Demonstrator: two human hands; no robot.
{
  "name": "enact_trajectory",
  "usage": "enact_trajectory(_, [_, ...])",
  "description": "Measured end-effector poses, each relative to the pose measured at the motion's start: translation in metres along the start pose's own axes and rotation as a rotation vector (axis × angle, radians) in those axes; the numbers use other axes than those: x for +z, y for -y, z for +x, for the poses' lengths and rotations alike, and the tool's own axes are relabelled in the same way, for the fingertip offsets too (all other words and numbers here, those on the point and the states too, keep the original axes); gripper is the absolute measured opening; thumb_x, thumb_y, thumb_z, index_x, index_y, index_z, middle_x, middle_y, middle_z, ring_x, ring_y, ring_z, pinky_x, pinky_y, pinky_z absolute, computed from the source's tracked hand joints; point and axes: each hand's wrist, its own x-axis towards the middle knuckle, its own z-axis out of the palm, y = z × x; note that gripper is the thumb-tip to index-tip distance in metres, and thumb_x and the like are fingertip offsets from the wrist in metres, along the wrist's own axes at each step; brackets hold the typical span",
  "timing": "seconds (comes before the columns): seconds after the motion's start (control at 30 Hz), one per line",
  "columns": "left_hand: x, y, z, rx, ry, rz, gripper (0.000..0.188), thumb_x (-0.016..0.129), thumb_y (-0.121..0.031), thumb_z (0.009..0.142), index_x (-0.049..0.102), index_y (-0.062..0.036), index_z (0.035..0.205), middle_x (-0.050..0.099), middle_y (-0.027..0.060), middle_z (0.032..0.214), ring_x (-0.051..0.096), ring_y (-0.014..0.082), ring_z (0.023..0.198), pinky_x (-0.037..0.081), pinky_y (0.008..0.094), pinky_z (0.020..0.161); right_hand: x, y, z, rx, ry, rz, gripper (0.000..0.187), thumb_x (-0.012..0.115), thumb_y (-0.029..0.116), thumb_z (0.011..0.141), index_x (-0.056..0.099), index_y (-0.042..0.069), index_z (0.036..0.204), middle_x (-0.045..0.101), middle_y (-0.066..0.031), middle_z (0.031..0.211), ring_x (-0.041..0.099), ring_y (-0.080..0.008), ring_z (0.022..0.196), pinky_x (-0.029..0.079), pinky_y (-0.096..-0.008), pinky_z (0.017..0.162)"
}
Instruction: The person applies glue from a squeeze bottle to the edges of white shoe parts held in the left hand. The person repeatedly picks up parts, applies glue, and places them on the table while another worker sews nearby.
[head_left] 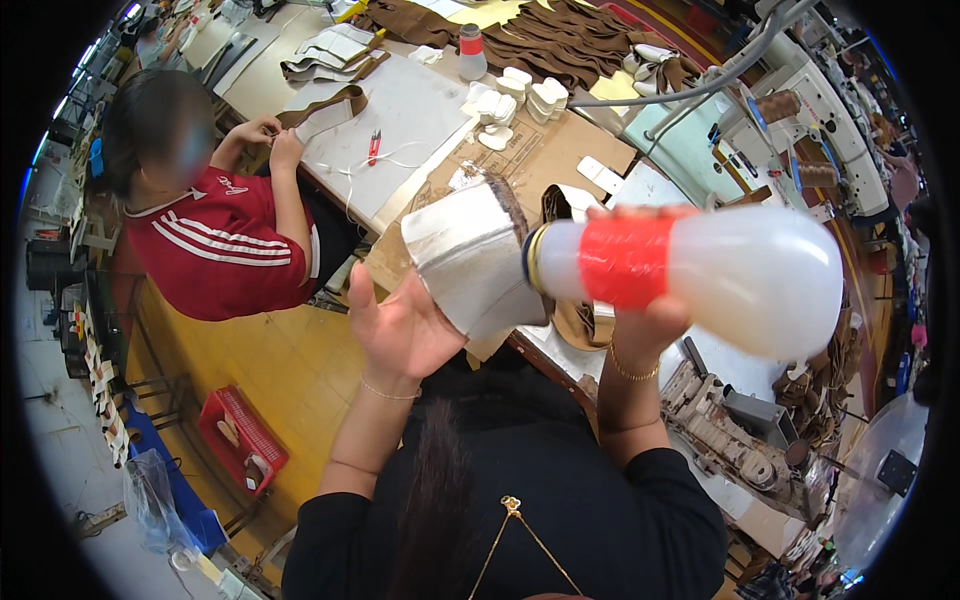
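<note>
My left hand (405, 325) supports a curved, white-lined piece (475, 262) with a brown upper edge, perhaps a shoe upper. The thumb stands apart, while the other fingers are mostly hidden behind the piece. My right hand (655, 325) is wrapped around a translucent squeeze bottle (755, 275) at its red-taped part. The bottle lies nearly level, its dark-rimmed mouth pointing left, close against the piece's right side. Whether the two touch, I cannot tell. Pale liquid shows inside the bottle. Beneath them are brown-and-white pieces (572, 322) on the table, partly covered.
A co-worker in a red shirt (225, 240) handles a brown strip (340, 105) at the left. Cardboard (560, 155), white pads (495, 105) and another red-taped bottle (472, 55) are farther back. A sewing machine (830, 110) stands right; a red basket (240, 440) is lower left.
</note>
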Motion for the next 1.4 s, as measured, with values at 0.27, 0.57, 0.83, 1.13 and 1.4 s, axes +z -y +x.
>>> enact_trajectory(0.27, [0.011, -0.002, 0.007, -0.010, 0.059, 0.036, 0.100, 0.037, -0.075, 0.071, 0.015, -0.0048, 0.139, 0.023, 0.0121, 0.142, 0.023, 0.0278, 0.131, 0.014, 0.0428, 0.107, -0.009, -0.008, 0.004, -0.102, -0.160, -0.166, 0.062, 0.075, 0.031, 0.069, 0.045, -0.001, 0.113, 0.057, -0.0155, 0.104, 0.057, -0.0279, 0.095, 0.047, -0.0422, 0.086])
enact_trajectory(0.57, [0.026, 0.006, 0.014, -0.086, 0.043, 0.052, 0.103, 0.030, -0.080, 0.070, 0.009, -0.0062, 0.140, 0.022, 0.0100, 0.142, 0.024, 0.0229, 0.130, 0.020, 0.0363, 0.105, 0.006, -0.008, -0.015, 0.017, 0.205, -0.422, 0.064, 0.076, 0.035, 0.066, 0.044, 0.004, 0.113, 0.057, -0.0114, 0.103, 0.055, -0.0267, 0.099, 0.044, -0.0428, 0.087])
enact_trajectory(0.83, [0.018, 0.011, 0.019, -0.111, 0.061, 0.049, 0.109, 0.031, -0.083, 0.065, 0.010, -0.0062, 0.139, 0.026, 0.0119, 0.140, 0.033, 0.0243, 0.123, 0.031, 0.0371, 0.096, 0.010, -0.030, -0.008, 0.163, 0.042, -0.115, 0.053, 0.077, 0.032, 0.066, 0.056, 0.010, 0.109, 0.058, -0.0021, 0.107, 0.054, -0.0160, 0.098, 0.042, -0.0306, 0.086])
enact_trajectory(1.13, [0.010, 0.009, 0.016, -0.048, -0.046, 0.179, 0.109, 0.030, -0.083, 0.066, 0.010, -0.0048, 0.139, 0.025, 0.0135, 0.141, 0.026, 0.0277, 0.129, 0.026, 0.0414, 0.102, 0.000, -0.033, -0.029, 0.178, 0.203, -0.160, 0.068, 0.081, 0.034, 0.061, 0.042, 0.002, 0.108, 0.057, -0.0158, 0.102, 0.058, -0.0296, 0.097, 0.050, -0.0387, 0.081])
enact_trajectory(1.4, [0.010, 0.010, 0.007, -0.046, -0.025, 0.202, 0.113, 0.029, -0.085, 0.064, 0.011, -0.0021, 0.139, 0.022, 0.0159, 0.141, 0.026, 0.0286, 0.129, 0.022, 0.0435, 0.105, -0.020, -0.040, -0.014, 0.051, -0.145, -0.132, 0.056, 0.079, 0.023, 0.065, 0.051, 0.003, 0.109, 0.059, -0.0073, 0.099, 0.057, -0.0187, 0.084, 0.047, -0.0301, 0.077])
